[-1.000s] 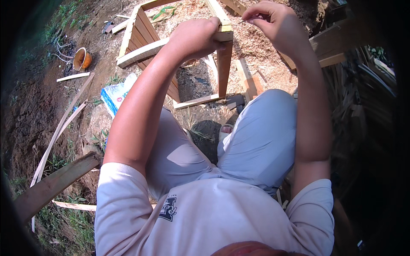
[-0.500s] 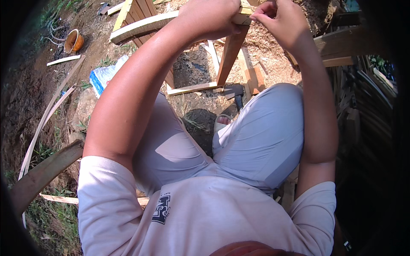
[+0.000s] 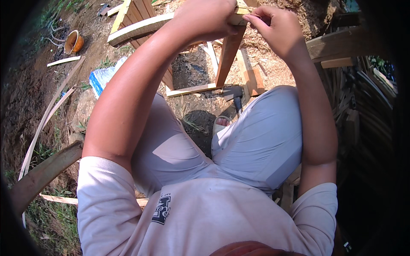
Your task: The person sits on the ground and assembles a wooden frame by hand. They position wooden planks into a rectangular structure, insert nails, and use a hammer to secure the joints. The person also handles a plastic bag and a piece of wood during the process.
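At the top of the view stands a wooden frame like a chair or stool, with a pale curved rail [image 3: 141,29] and a brown leg [image 3: 228,55]. My left hand [image 3: 205,19] is closed around the far end of the rail, over the corner above that leg. To its right, my right hand [image 3: 277,30] has thumb and forefinger pinched together close beside the wood's end. Whatever is in that pinch is too small to make out. A yellowish edge [image 3: 242,9] shows on the corner between the hands.
Wood shavings [image 3: 273,64] cover the ground ahead. A dark-headed tool [image 3: 232,93] and a wood block [image 3: 255,81] lie by my right knee. An orange bucket [image 3: 74,42] lies tipped at left, near a blue-white sack [image 3: 100,81]. Lumber [image 3: 341,42] juts in at right.
My right hand has moved slightly left and down, its fingers staying pinched by the wood's end. The left hand has shifted a little left with the rail, still gripping it.
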`<control>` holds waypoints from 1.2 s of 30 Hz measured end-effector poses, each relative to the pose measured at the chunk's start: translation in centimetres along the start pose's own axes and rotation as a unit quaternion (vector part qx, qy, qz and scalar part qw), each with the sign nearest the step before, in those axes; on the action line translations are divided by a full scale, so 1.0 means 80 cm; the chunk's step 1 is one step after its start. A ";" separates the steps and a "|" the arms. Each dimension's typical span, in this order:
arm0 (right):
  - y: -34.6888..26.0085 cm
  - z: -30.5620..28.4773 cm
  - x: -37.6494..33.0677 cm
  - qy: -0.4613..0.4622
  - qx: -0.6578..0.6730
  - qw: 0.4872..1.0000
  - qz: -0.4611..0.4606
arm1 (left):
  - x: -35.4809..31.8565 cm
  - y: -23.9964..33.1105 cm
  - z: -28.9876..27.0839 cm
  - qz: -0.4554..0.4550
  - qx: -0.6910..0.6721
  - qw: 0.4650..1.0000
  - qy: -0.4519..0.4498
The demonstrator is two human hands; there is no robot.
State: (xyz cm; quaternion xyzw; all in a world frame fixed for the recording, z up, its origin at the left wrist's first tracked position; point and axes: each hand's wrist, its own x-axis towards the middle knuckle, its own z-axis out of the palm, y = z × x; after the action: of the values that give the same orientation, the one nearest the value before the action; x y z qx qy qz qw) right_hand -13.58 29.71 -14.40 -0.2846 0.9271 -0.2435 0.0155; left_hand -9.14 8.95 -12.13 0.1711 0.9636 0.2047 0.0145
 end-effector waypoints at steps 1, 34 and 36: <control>-0.007 -0.002 -0.001 0.021 0.022 0.999 -0.023 | 0.000 -0.003 0.001 0.008 0.004 1.000 0.000; -0.012 -0.006 -0.007 0.100 -0.022 0.973 -0.205 | -0.007 0.006 0.006 -0.026 -0.006 1.000 0.008; -0.001 -0.001 -0.002 0.121 -0.012 0.968 -0.220 | -0.006 0.005 0.007 -0.026 -0.001 1.000 0.006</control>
State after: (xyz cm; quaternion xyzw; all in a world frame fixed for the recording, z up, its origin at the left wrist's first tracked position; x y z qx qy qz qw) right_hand -13.42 29.77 -14.31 -0.4502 0.8394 -0.2627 -0.1537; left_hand -8.51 9.34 -12.54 0.1451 0.9677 0.2059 0.0136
